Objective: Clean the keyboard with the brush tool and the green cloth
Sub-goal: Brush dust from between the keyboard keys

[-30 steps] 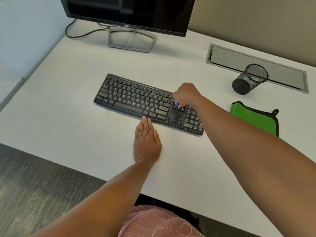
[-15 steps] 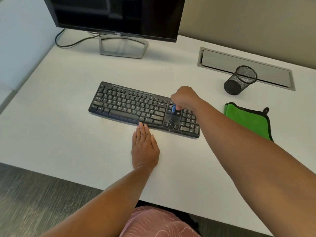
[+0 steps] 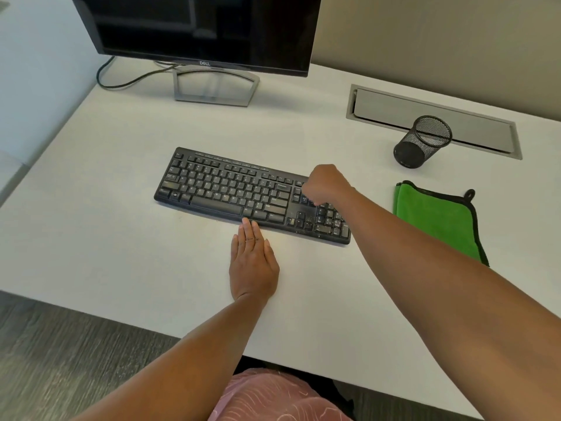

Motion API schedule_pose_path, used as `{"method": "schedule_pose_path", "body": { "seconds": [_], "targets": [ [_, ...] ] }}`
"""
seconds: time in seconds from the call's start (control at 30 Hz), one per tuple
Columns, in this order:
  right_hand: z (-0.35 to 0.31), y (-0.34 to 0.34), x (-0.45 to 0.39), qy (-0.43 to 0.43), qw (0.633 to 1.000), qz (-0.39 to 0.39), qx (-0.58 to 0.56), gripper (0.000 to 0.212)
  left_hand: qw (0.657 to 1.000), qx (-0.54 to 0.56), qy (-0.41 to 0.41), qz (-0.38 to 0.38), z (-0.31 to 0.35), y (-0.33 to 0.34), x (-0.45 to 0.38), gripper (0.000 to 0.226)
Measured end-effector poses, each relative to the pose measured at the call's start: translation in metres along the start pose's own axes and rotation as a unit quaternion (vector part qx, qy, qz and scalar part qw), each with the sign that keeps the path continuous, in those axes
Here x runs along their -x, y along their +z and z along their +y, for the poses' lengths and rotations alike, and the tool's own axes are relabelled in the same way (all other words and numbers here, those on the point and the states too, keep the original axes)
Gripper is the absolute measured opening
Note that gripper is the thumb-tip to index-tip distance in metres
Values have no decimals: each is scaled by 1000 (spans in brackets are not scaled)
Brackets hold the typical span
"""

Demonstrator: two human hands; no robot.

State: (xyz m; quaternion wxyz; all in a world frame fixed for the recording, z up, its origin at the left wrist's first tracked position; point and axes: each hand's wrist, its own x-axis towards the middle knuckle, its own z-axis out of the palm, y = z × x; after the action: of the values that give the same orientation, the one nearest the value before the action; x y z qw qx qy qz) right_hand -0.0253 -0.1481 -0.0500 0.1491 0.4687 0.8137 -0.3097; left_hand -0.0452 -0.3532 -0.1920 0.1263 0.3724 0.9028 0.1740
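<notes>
Our right hand (image 3: 326,185) is curled into a loose fist over the black keyboard (image 3: 230,192), knuckles up, fingers tucked down onto the key block between the main letters and the number pad. We cannot see the brush tool in this shot (the fist hides whatever sits inside it), so we cannot tell what those curled fingers are clamped on. Our left hand (image 3: 253,262) lies flat on the white desk (image 3: 91,238), fingers straight and pressed together, fingertips (image 3: 247,223) touching the keyboard's near edge just below the space bar's right end. The green cloth (image 3: 437,220), black-trimmed, lies folded on the desk to the right of the keyboard, apart from it. Beyond the keyboard's right end stands a black mesh pen cup (image 3: 422,141), in front of a grey cable hatch (image 3: 394,107). Behind the keyboard sits a Dell monitor (image 3: 197,25) on its silver stand.
</notes>
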Motion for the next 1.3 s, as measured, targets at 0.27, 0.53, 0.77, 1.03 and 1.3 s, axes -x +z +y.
{"method": "schedule_pose_path", "body": {
  "seconds": [0.27,0.53,0.77,1.03,1.3],
  "targets": [
    [-4,5,4,-36,998,-29,30,33,1000,-5,0,-1,1,0,0,58],
    [0,11,9,-78,996,-14,-41,22,1000,-10,-1,1,2,-1,1,56],
    [0,15,18,-96,989,-116,-10,18,1000,-10,-3,-1,2,-3,1,55],
    [4,32,0,-5,982,92,-163,9,1000,-14,-1,1,3,-2,1,61],
    [-12,8,13,-159,959,-93,216,32,1000,-13,2,1,1,0,0,60]
  ]
}}
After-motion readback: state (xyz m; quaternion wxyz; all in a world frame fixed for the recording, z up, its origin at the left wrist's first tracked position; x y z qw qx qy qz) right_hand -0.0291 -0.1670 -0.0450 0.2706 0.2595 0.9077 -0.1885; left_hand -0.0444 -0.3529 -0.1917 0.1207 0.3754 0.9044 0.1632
